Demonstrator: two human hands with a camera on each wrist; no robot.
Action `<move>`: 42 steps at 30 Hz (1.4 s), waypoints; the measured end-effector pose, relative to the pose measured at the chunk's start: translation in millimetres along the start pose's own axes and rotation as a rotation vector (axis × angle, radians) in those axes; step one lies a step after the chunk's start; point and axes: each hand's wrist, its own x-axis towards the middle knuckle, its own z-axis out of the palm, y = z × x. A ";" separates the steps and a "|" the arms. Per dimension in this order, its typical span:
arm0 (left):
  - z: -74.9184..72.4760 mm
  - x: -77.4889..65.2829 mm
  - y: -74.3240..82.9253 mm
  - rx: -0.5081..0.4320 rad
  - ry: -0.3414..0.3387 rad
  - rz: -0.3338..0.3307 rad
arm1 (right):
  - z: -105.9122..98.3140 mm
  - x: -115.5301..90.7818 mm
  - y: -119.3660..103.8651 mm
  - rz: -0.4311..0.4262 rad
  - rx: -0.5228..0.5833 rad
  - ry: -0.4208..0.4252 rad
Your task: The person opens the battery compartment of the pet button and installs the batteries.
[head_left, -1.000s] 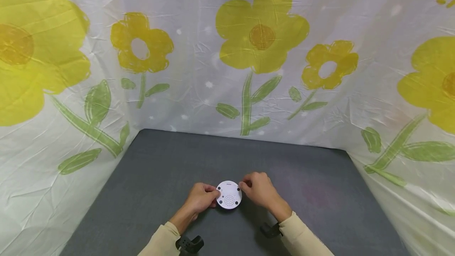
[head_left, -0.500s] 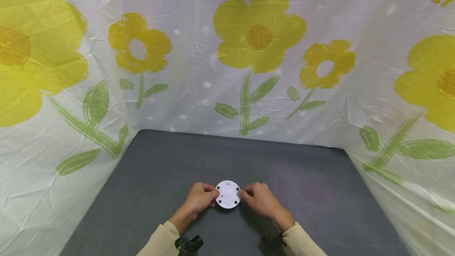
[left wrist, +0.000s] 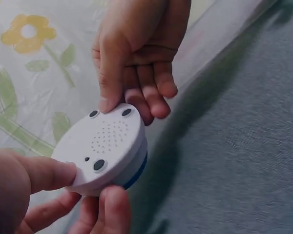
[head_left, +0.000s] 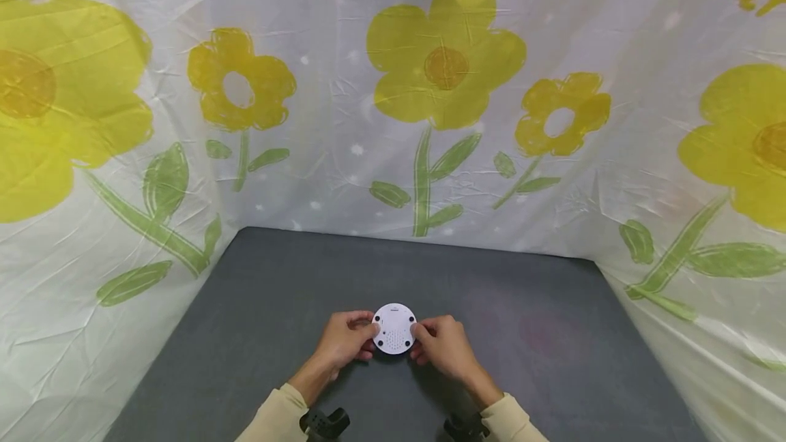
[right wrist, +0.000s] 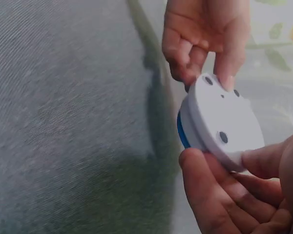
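Observation:
A round white plastic device (head_left: 395,328) is held between both hands, its flat face with speaker holes and several dark round feet turned up. My left hand (head_left: 345,340) pinches its left edge, thumb on the face and fingers beneath. On the opposite edge, my right hand (head_left: 447,346) grips it with the thumb on top and fingers curled at the side. A blue band (right wrist: 182,130) shows low on the device's side in the right wrist view. In the left wrist view, the device (left wrist: 105,146) appears tilted and apart from the table; its other face is hidden.
A dark grey tabletop (head_left: 295,271) lies under the hands. White cloth (head_left: 331,155) printed with yellow flowers hangs at the back and both sides. Black straps (head_left: 325,423) sit at the wrists, by beige sleeves (head_left: 276,415).
My right thumb and fingers have closed from the upper right rim onto the device's right edge. The device has shifted slightly up in the head view, with both hands on it.

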 end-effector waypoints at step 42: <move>-3.8 13.7 -6.0 0.299 -0.110 0.399 | -15.8 6.7 9.1 -0.296 -0.281 -0.057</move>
